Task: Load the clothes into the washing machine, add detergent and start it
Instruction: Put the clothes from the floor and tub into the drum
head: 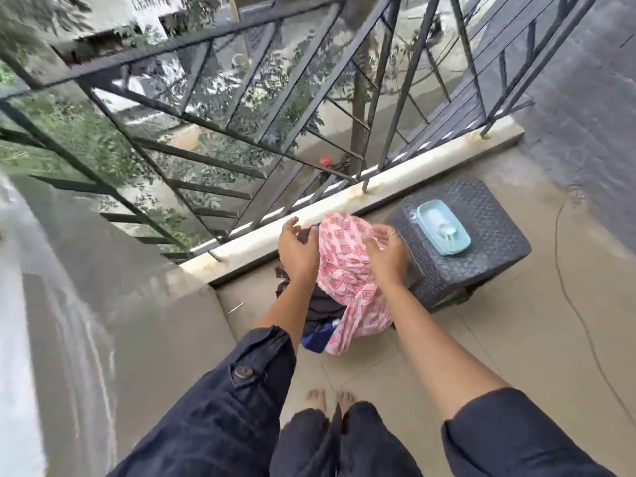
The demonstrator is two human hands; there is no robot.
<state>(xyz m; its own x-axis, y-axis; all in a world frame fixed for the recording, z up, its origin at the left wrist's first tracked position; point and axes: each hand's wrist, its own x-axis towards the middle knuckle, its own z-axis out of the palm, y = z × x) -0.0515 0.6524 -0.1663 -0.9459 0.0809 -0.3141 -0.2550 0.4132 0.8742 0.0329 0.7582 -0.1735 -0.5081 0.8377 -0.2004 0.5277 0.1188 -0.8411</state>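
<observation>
Black metal railing (241, 108) is taking up most of the view, running along a pale curb (378, 187) at the edge of a balcony with a beige tiled floor (516, 339). A dark woven-look stool (488, 266) is sitting on the floor just beside the curb, on the right.

The clothes pile (323, 308) is lying on the floor between the stool and the curb, right up against the stool. A pink cloth with red diamond print (344, 270) is draping over the top of it, with dark garments and a bit of blue-and-white fabric (316, 339) peeking out underneath.

The person is standing barefoot and reaching both arms down to the pile, dark sleeves rolled up. The left hand (297, 251) is hovering over the dark clothes at the pile's left edge, fingers spread and loosely bent, gripping nothing. The right hand (385, 253) is lying against the right side of the pink cloth — can't tell if it's actually pinching the fabric or just touching it.

A light blue dish (463, 242) is sitting on top of the stool with a small white scoop (445, 232) inside. A thin cable (585, 325) is trailing across the floor on the right.
</observation>
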